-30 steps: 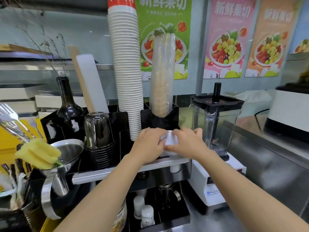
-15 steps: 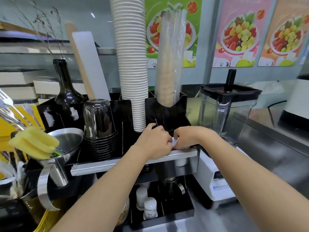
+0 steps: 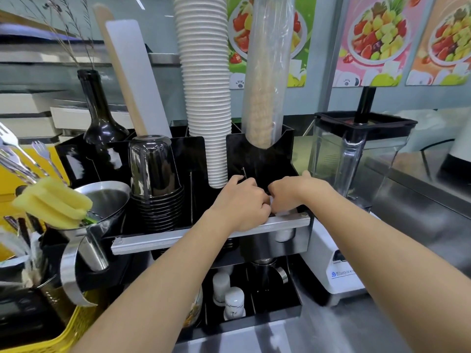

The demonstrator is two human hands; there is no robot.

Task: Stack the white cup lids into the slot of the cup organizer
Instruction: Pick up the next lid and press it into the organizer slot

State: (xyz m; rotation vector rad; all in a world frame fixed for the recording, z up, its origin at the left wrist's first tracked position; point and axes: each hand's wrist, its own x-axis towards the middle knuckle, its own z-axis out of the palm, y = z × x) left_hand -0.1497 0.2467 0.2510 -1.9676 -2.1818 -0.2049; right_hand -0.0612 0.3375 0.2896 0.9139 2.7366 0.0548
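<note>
Black organizer (image 3: 260, 159), white and yellow around it

I see a ribbed white cup stack (image 3: 205, 98) rising from the organizer, glossy black cups (image 3: 155, 179) left of it, a yellow sponge (image 3: 51, 202) further left, and a pink fruit poster (image 3: 374, 39) behind.

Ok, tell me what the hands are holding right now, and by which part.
Both the left hand and right hand close around the white cup lids low in the cup organizer slot; which part they grip cannot be told.
</note>
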